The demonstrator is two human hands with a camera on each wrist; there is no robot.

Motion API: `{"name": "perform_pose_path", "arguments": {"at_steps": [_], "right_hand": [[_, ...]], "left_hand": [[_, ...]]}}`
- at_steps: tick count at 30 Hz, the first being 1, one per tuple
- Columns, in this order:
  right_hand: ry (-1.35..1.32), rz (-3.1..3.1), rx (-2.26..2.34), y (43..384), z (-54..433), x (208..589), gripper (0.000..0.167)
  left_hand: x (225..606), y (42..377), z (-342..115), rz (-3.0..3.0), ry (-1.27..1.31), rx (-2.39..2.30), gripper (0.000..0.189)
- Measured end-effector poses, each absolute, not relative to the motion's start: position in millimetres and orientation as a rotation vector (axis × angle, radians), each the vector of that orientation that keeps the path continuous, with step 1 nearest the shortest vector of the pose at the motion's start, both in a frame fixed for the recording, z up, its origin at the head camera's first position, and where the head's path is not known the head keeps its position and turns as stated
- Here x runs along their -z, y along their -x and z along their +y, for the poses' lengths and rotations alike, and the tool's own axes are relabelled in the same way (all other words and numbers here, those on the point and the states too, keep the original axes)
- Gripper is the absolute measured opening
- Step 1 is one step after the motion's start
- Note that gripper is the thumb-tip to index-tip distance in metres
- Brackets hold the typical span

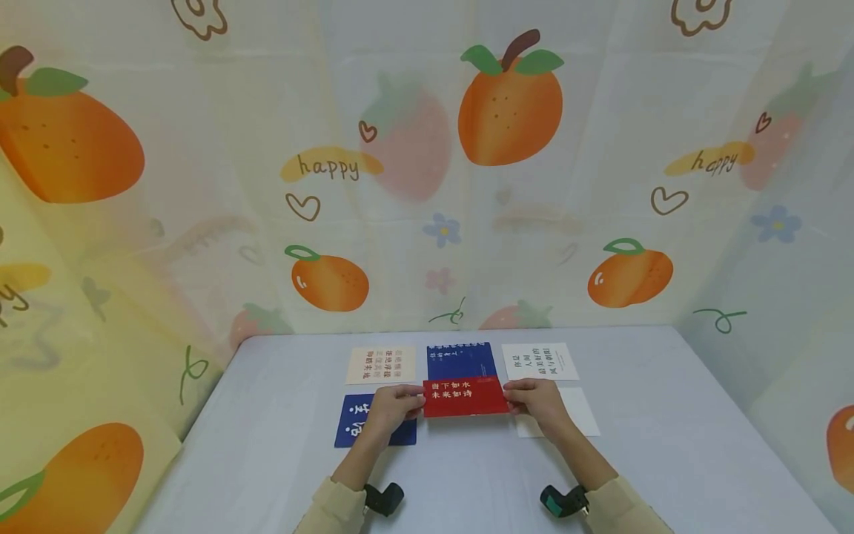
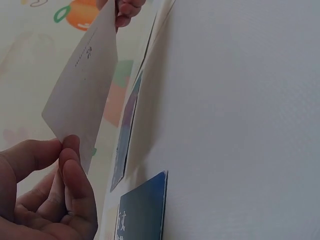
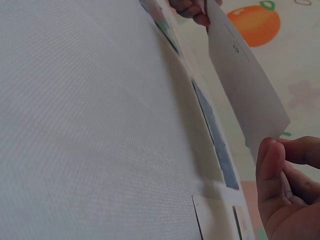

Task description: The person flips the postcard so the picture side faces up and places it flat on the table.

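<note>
A red card (image 1: 465,397) with white lettering is held up off the table by both hands, one at each end. My left hand (image 1: 395,408) pinches its left edge between thumb and fingers; my right hand (image 1: 534,400) pinches the right edge the same way. From the left wrist, the card's white back (image 2: 87,75) with small print shows above the left thumb and fingers. In the right wrist view the same pale back (image 3: 245,90) slants up from the right fingertips. Beneath my left hand lies a blue card (image 1: 348,426), and under the right a white card (image 1: 580,411), both partly covered.
Behind the red card, a beige lettered card (image 1: 380,366), a blue card (image 1: 460,361) and a white lettered card (image 1: 557,361) lie in a row on the white-covered table (image 1: 267,445). A fruit-printed cloth (image 1: 400,267) hangs behind the table.
</note>
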State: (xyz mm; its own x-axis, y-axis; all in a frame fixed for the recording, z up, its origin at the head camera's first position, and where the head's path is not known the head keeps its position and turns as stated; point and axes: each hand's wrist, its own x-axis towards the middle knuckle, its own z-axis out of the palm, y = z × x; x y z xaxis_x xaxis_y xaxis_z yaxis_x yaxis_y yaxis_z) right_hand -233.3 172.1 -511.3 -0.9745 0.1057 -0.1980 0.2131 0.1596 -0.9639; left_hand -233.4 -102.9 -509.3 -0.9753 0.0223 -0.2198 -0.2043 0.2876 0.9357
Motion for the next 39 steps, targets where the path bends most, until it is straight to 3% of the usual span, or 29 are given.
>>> {"name": "perform_pose_path", "arguments": {"at_steps": [39], "right_hand": [[-0.266, 2.468, 1.659, 231, 167, 519, 0.014]], "left_hand": [[518, 230, -92, 2.713, 0.055, -1.353, 0.025]]}}
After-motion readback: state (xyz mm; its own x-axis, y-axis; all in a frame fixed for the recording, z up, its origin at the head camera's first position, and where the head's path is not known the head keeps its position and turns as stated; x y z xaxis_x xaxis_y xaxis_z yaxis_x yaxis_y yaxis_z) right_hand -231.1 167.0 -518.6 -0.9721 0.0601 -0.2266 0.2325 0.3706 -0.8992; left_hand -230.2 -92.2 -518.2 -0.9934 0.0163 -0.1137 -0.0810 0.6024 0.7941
